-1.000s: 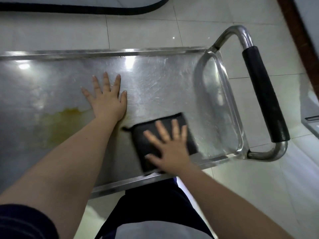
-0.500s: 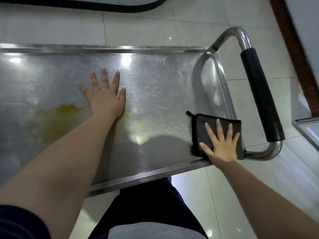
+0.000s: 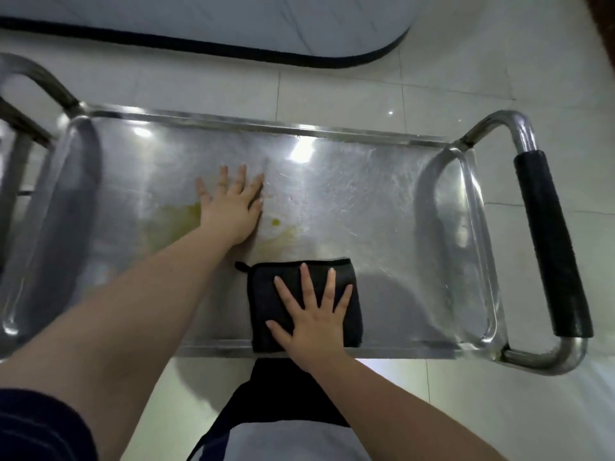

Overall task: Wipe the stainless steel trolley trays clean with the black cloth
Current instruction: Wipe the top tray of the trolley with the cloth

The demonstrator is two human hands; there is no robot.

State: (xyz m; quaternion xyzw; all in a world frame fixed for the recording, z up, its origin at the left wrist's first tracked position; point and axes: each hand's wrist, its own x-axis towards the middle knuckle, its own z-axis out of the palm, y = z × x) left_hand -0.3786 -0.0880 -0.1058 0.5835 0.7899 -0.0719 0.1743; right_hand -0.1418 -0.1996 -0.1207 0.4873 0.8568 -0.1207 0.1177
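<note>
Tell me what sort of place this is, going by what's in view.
Probably an indoor service area, perhaps a kitchen or canteen, though that's uncertain. A stainless steel trolley tray with a black push handle stands on a glossy pale tiled floor, and the tray carries a yellowish stain.

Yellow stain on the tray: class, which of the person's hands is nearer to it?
Left. The left hand rests on the tray amid the yellow stain; the right hand presses the black cloth by the near rim, apart from it.
</note>
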